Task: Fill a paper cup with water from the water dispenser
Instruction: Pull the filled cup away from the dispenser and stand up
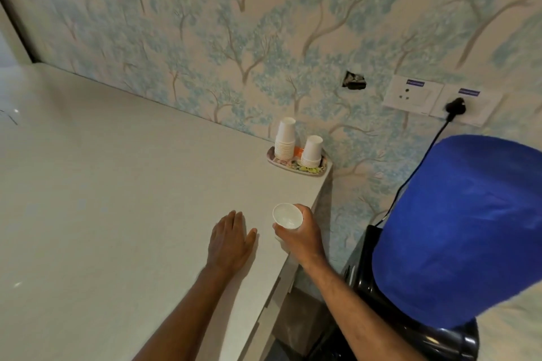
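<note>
Head view: right hand [299,236] wrapped around white paper cup [287,216], mouth up, above counter [117,184] right edge. Left hand [230,239] flat on counter, fingers spread, holding nothing. Water dispenser [410,316], blue-covered bottle [460,228] on top, stands right. Cup stacks [285,139] on tray [271,157] by wall

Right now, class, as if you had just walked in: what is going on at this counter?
A person stands at a pale counter. The right hand holds a white paper cup upright near the counter's edge, fingers wrapped around it; it looks empty. The left hand rests flat on the counter, holding nothing. Two stacks of upside-down cups sit on a tray by the wall. The water dispenser, with its blue-covered bottle, stands to the right; filling has not begun.
</note>
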`<state>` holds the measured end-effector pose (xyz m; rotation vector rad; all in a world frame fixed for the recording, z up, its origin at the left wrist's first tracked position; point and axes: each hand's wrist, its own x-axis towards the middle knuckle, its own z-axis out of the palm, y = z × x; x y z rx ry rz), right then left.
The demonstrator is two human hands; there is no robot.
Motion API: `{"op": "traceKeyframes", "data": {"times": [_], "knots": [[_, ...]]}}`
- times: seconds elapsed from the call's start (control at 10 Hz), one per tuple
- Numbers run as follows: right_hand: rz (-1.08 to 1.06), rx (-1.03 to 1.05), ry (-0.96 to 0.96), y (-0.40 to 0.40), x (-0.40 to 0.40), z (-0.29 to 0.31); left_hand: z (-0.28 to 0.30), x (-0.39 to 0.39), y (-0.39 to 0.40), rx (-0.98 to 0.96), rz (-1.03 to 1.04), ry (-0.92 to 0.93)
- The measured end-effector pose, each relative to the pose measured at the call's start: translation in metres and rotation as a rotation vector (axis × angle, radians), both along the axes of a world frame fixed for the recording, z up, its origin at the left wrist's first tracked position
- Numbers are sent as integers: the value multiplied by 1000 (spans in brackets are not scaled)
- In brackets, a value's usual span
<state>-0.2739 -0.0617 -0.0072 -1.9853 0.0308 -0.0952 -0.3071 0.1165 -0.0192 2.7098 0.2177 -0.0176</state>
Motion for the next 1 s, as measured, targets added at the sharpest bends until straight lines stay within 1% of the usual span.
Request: {"op": "traceKeyframes", "data": {"times": [0.1, 0.7, 0.8, 0.9, 1.0], "knots": [[21, -15, 8, 3, 2, -5, -8, 2, 1, 88, -31, 19], [49, -45, 35, 3, 4, -9, -16, 6, -3, 133, -34, 22], [74, -63, 42, 2, 4, -9, -17, 7, -2, 137, -30, 17], [117, -112, 56, -3, 1, -1, -14, 4, -3, 185, -45, -16], [171, -108, 70, -8, -1, 4, -10, 5, 0, 191, -50, -40]]}}
